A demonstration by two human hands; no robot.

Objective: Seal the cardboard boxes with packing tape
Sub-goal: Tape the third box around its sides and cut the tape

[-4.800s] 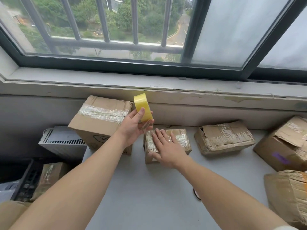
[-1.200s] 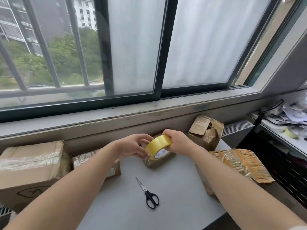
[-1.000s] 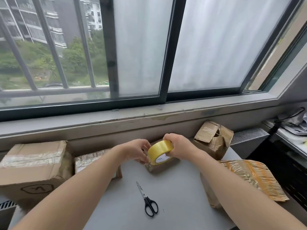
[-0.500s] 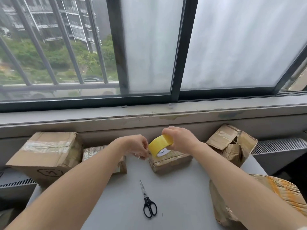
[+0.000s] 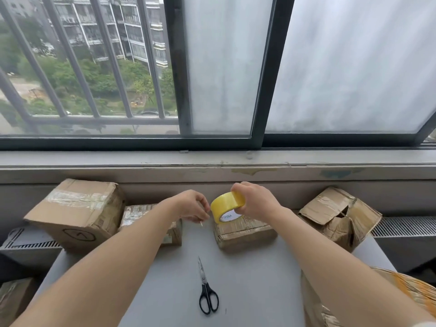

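Observation:
My right hand (image 5: 253,200) grips a yellow roll of packing tape (image 5: 225,207) from above, holding it over the near-left corner of a small flat cardboard box (image 5: 245,232) on the grey table (image 5: 247,279). Just left of the roll, my left hand (image 5: 194,205) pinches the tape's free end with curled fingers. A small taped box (image 5: 134,212) lies partly hidden behind my left forearm. A big taped box (image 5: 75,212) stands at the far left.
Black-handled scissors (image 5: 206,291) lie on the table near me, blades pointing away. A crumpled box with open flaps (image 5: 339,214) sits at the right by the wall. A tape-wrapped parcel (image 5: 401,291) lies under my right forearm. Radiator grilles (image 5: 405,226) flank the table.
The view has swung left and levelled. The roll passed from my left hand into my right, and my left hand now pinches the tape end beside it over the small flat box.

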